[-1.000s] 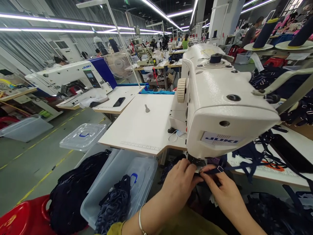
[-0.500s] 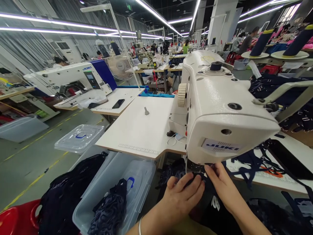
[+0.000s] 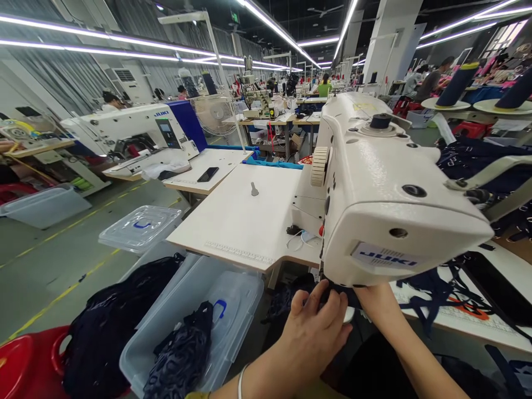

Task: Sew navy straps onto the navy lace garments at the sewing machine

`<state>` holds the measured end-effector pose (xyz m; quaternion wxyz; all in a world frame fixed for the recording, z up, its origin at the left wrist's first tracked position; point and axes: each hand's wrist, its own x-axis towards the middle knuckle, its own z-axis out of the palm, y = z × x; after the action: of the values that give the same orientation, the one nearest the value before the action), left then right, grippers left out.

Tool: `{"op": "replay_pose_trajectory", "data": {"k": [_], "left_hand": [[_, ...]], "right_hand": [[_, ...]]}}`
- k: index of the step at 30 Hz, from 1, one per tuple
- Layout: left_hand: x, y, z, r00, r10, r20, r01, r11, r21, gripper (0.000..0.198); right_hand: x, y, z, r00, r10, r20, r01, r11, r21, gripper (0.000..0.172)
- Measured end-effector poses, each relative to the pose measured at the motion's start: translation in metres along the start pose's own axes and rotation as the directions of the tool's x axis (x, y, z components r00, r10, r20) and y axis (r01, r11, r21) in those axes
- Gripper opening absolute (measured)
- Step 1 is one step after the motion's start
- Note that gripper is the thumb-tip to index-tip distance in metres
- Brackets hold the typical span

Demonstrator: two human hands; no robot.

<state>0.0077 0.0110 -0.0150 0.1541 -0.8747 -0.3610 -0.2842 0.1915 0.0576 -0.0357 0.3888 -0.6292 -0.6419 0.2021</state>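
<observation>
A white JUKI sewing machine (image 3: 409,221) stands before me, its head covering the needle area from view. My left hand (image 3: 313,327) is at the lower left of that head, fingers bent and closed on dark navy fabric (image 3: 351,297). The fabric runs from there toward my right hand (image 3: 379,303), which reaches in beneath the head's front edge. Its fingertips are hidden behind the machine, so their grip on the fabric does not show. A small pale rounded piece (image 3: 349,315) shows beside the left fingers; its kind is unclear.
Left of the machine, a white table (image 3: 236,216) bears a grey flat metal piece (image 3: 254,189). Below it is a clear plastic bin (image 3: 249,299) with navy fabric pieces (image 3: 183,349). Navy straps (image 3: 428,293) and a black phone-like slab (image 3: 499,285) lie at right.
The right hand has gone further under the machine head, and its thumb and fingertips have passed out of sight. The left hand stays close to the fabric. The camera view has shifted slightly.
</observation>
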Motion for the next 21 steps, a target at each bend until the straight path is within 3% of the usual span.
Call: {"op": "replay_pose_trajectory", "data": {"k": [8, 21], "left_hand": [[0.001, 0.003, 0.000, 0.999, -0.031, 0.015, 0.031, 0.999, -0.018, 0.034], [0.002, 0.006, 0.004, 0.998, -0.056, -0.027, 0.056, 0.998, 0.014, 0.034]], "right_hand": [[0.005, 0.013, 0.008, 0.994, -0.099, -0.041, 0.098, 0.995, -0.028, 0.030], [0.006, 0.014, 0.013, 0.993, -0.116, -0.030, 0.113, 0.990, -0.088, 0.033]]}}
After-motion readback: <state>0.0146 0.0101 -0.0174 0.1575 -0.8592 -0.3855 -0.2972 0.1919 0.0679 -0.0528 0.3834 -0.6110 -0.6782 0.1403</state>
